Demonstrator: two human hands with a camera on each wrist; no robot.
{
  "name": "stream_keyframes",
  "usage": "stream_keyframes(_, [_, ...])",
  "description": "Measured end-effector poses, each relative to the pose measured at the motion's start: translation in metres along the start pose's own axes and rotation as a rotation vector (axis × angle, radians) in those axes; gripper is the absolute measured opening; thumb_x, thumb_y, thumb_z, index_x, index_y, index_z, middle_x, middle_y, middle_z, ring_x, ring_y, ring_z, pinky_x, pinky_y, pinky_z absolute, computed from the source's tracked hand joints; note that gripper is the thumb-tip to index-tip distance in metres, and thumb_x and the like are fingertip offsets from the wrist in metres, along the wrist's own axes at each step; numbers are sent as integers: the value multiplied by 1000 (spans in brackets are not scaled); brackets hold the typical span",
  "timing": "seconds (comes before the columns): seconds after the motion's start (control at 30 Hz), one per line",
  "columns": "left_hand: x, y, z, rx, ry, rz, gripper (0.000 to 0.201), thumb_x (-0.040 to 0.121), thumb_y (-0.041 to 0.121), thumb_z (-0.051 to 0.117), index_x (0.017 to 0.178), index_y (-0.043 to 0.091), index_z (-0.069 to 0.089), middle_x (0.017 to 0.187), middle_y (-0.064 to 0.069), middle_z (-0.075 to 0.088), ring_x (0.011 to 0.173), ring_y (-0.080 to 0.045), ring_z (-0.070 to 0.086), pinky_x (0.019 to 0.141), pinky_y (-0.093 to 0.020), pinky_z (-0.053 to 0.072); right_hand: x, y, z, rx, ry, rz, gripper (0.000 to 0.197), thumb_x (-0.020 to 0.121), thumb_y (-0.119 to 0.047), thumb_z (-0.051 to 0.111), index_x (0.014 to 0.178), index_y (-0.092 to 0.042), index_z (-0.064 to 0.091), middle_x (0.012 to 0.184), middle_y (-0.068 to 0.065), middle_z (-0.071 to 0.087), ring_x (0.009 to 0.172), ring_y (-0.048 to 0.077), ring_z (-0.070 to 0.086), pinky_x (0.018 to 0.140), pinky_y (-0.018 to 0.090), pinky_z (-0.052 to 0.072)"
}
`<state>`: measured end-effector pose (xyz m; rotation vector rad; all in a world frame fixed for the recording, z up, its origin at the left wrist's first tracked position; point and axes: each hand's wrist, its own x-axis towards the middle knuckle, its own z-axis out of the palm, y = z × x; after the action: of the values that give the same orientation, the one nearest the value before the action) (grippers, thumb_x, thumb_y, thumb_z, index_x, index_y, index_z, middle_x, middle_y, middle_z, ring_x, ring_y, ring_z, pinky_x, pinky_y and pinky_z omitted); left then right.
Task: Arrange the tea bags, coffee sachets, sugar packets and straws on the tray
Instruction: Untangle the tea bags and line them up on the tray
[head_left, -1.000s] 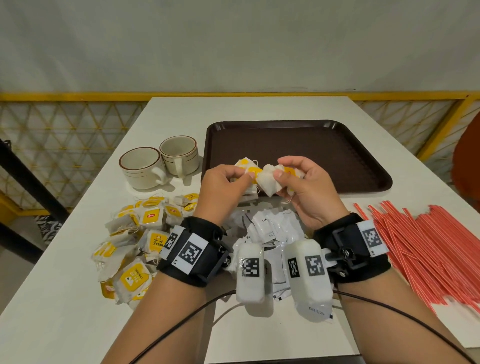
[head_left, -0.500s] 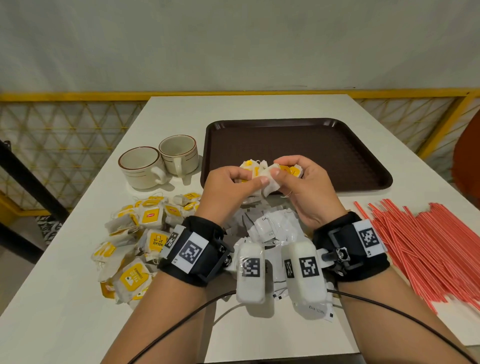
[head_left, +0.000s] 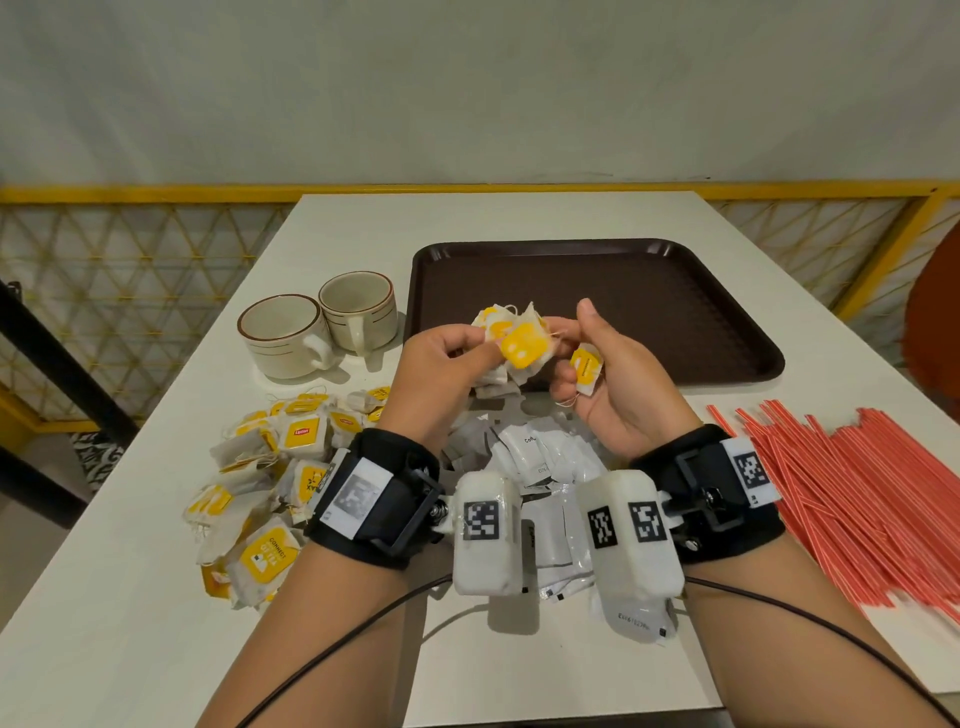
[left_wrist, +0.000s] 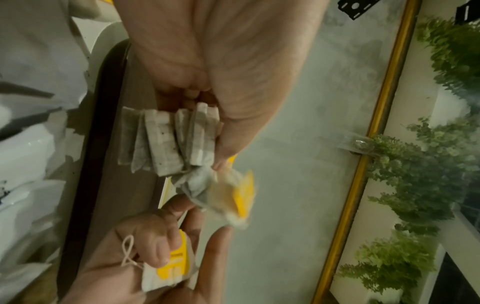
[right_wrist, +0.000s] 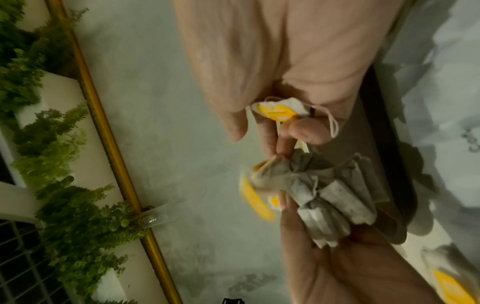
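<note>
Both hands raised over near edge of brown tray (head_left: 675, 322), wrists w/ camera bands, palms turned inward. Vs 0.5 s ago: hands have pulled apart; right hand (head_left: 618, 384) now shows one tea bag (head_left: 586, 370) separate from the bunch. Left hand (head_left: 441, 374) grips a stack of tea bags (head_left: 519, 340), fingers curled round them. Right hand's fingers curl on the single bag, thumb up. Tray bare; loose tea bags (head_left: 260, 488), white sachets (head_left: 540, 457), red straws (head_left: 857, 493) lie on counter (head_left: 130, 649).
</note>
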<state>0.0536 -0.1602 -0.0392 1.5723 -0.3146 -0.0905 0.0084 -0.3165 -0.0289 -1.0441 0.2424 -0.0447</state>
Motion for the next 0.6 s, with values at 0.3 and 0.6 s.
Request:
stream_keyframes(0.3, [0, 1, 0, -7, -3, 1, 15, 82, 19, 72, 87, 5, 74, 94, -20, 70, 85, -21, 62, 84, -38, 52, -4, 4, 0, -173, -68, -46, 20, 91, -6, 59, 110, -5, 64, 82, 6, 60, 58, 5, 44, 47, 15, 42])
stream_keyframes(0.6, [2, -3, -1, 69, 80, 7, 8, 82, 22, 72, 82, 14, 75, 92, -14, 71, 95, -34, 65, 88, -54, 52, -5, 3, -3, -370, 2, -290, 20, 90, -3, 62, 106, -15, 58, 81, 6, 61, 55, 10, 47, 48, 22, 42])
